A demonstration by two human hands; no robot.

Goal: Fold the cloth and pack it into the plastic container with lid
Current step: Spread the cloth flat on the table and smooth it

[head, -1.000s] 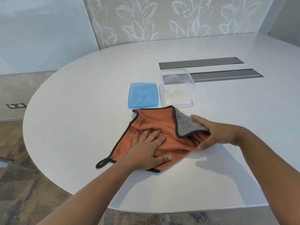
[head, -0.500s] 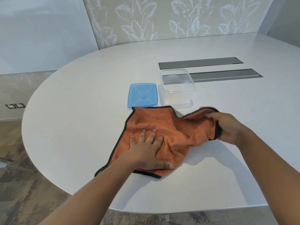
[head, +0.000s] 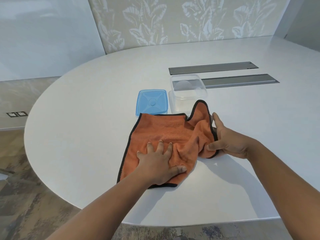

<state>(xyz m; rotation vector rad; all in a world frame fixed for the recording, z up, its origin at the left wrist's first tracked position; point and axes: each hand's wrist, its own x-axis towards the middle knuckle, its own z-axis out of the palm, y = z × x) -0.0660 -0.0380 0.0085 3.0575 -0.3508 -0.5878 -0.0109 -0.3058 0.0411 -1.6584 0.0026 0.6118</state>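
Note:
An orange cloth (head: 166,132) with a black hem lies on the white table (head: 86,118), bunched and raised along its right side. My left hand (head: 159,163) presses flat on the cloth's near part, fingers spread. My right hand (head: 228,141) grips the cloth's right edge, thumb on top and fingers around the hem. Just behind the cloth stands the clear plastic container (head: 187,94), open and upright. Its blue lid (head: 152,103) lies flat to the container's left, touching the cloth's far edge.
Two grey metal cable hatches (head: 213,67) are set into the table behind the container. The table's rounded edge runs along the left and front. A patterned wall stands behind, and floor sockets (head: 17,114) show at the far left.
My right hand flipped the folded grey-backed flap open to the right, then moved down along the right edge. The cloth now shows only orange. My left hand stayed pressing on it.

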